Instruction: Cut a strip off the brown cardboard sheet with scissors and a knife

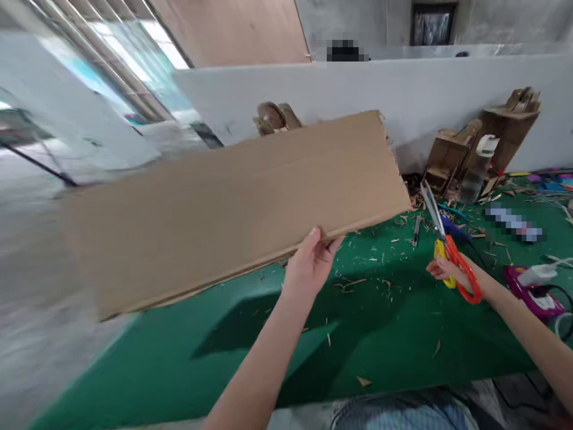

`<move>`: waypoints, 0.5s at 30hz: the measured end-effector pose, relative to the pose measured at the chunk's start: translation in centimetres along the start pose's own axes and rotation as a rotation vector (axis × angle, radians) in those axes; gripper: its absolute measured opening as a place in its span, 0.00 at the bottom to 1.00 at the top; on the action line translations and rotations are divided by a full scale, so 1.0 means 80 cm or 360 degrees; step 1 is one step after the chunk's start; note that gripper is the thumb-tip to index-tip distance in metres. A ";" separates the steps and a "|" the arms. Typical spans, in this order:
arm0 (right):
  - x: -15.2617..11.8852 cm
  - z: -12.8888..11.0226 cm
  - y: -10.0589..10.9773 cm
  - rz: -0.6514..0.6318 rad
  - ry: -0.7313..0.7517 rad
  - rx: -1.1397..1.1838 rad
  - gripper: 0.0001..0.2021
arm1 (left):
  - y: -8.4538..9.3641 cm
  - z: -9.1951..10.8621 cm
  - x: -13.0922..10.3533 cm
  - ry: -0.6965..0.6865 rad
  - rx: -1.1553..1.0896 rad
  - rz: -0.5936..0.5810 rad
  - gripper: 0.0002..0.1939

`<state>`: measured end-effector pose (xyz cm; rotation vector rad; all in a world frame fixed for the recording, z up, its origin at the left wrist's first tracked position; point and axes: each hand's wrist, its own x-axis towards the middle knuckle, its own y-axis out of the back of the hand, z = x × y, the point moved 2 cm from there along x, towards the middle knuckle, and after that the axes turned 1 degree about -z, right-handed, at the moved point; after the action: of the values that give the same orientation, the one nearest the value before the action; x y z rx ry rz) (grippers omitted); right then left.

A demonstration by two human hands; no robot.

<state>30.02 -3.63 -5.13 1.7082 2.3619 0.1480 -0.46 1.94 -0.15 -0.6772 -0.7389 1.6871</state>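
A long flat piece of brown cardboard (250,209) is raised at a slant over the green table (179,370). My left hand (311,263) pinches its lower edge, thumb on the near face. On the right, my right hand (447,270) holds scissors (456,263) with one red and one yellow handle. The scissor blades point up and away from me, slightly parted, to the right of the cardboard and apart from it.
Cardboard scraps (351,283) litter the table. A box cutter (416,230), a clear bottle (477,170), cardboard structures (447,158) and a pink power strip (537,292) with cables are at the right. A low white wall (358,89) stands behind.
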 end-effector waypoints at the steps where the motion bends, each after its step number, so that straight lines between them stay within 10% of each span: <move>1: -0.001 0.001 -0.003 -0.0023 0.0065 -0.0046 0.23 | -0.001 -0.001 0.005 -0.0018 0.0010 0.0043 0.06; 15: 0.006 -0.006 -0.043 0.0083 0.0293 -0.0154 0.22 | 0.015 -0.017 0.028 -0.0059 0.0135 0.0061 0.05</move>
<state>26.54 -4.25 -5.43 1.7794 2.3932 0.4393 -0.65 4.05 -2.09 -0.6060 -0.6802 1.7601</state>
